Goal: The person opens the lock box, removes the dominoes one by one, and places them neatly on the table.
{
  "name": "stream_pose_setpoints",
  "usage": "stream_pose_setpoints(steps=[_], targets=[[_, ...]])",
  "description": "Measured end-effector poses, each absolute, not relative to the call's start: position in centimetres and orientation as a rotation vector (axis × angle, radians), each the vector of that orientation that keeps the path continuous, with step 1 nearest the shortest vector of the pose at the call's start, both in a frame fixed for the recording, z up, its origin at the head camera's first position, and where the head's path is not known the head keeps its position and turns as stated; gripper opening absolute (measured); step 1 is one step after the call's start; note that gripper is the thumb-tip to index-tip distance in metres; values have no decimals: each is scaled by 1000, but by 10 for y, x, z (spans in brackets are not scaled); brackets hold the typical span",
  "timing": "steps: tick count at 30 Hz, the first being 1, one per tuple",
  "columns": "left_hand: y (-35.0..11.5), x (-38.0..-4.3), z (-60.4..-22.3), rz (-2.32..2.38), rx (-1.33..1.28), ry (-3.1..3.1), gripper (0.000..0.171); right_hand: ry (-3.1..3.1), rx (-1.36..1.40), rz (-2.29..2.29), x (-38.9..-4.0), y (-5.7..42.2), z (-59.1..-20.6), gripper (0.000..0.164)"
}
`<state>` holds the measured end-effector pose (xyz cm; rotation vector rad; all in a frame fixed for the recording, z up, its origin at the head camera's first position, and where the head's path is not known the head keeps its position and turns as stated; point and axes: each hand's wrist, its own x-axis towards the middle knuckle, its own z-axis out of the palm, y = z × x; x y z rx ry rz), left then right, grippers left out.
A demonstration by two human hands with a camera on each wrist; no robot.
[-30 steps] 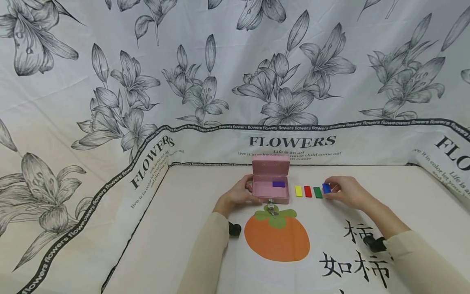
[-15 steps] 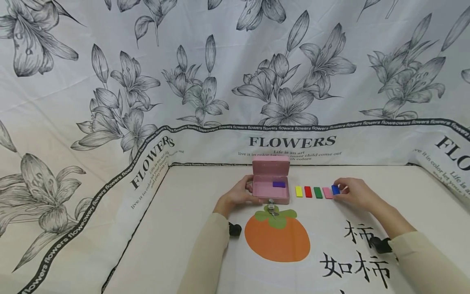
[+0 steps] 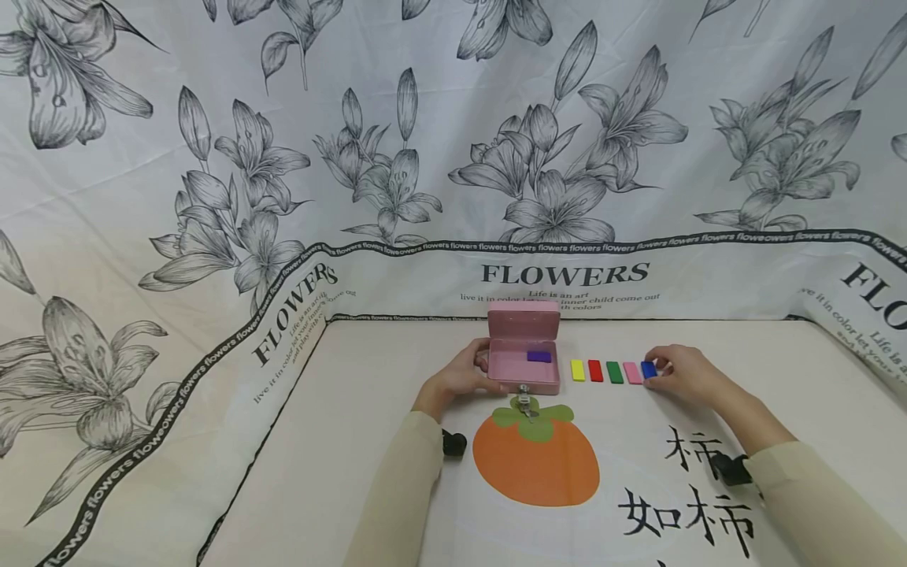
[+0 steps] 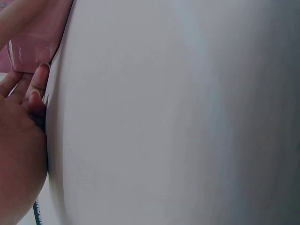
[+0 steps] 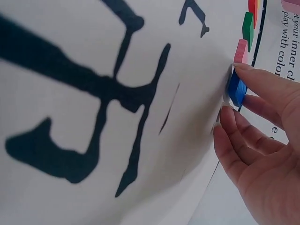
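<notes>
A pink metal box stands with its lid raised, and a purple block lies inside it. My left hand grips the left side of the box, thumb toward the front and fingers behind. In the left wrist view, curled fingers meet the box wall. To the right of the box, my right hand pinches a blue block between thumb and index finger at the table surface. Left of it in a row lie a pink block, a green block, a red block and a yellow block.
Keys hang from the lock at the box front. An orange persimmon print and black characters mark the white table cloth. Behind stands a flower-printed curtain along the table's back edge.
The right hand has moved right with the blue block, from beside the green block to the right end of the row, uncovering the pink block. The left hand stays on the box.
</notes>
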<state>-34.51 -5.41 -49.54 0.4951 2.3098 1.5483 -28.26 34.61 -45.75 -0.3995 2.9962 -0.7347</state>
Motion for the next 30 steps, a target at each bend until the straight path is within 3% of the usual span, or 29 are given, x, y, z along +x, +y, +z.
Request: stream_pose_setpoints(steps=[14, 30], targets=[[-54, -344, -494, 1558, 476, 2302, 102, 2949, -390, -725, -288, 351, -458, 44], [-54, -343, -493, 1558, 484, 2305, 103, 2987, -386, -700, -274, 353, -452, 65]])
